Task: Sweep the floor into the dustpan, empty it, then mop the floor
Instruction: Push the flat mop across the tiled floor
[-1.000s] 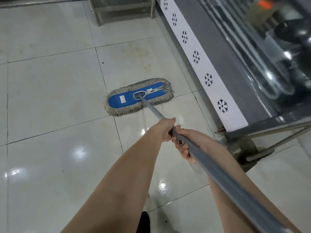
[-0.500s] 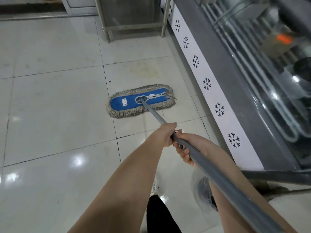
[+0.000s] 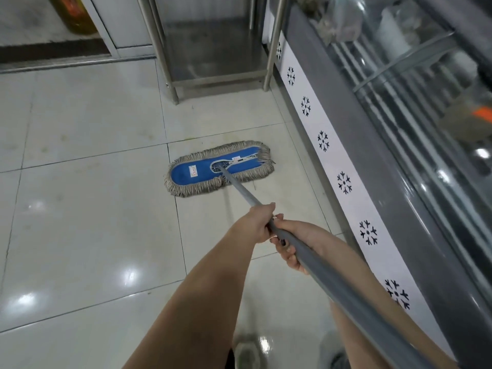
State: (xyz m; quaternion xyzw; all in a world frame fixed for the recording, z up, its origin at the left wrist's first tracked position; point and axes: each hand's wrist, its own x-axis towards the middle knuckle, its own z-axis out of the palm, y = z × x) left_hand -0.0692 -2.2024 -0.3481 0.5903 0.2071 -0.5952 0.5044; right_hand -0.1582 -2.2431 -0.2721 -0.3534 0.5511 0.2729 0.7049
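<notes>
Two hands, left hand [image 3: 255,222] and right hand [image 3: 298,243], each grip closed round one mop handle [image 3: 332,283]; one blue mop head [image 3: 218,167] flat on floor [image 3: 80,209], far.

I have pushed the mop head [image 3: 219,167] forward along the floor [image 3: 80,222], past a tile seam and nearer the steel rack [image 3: 213,49], which now shows more fully at the top of the view. The round base seen a second ago by the display case [image 3: 399,155] has dropped out of sight, and further snowflake marks line the case's white strip.
</notes>
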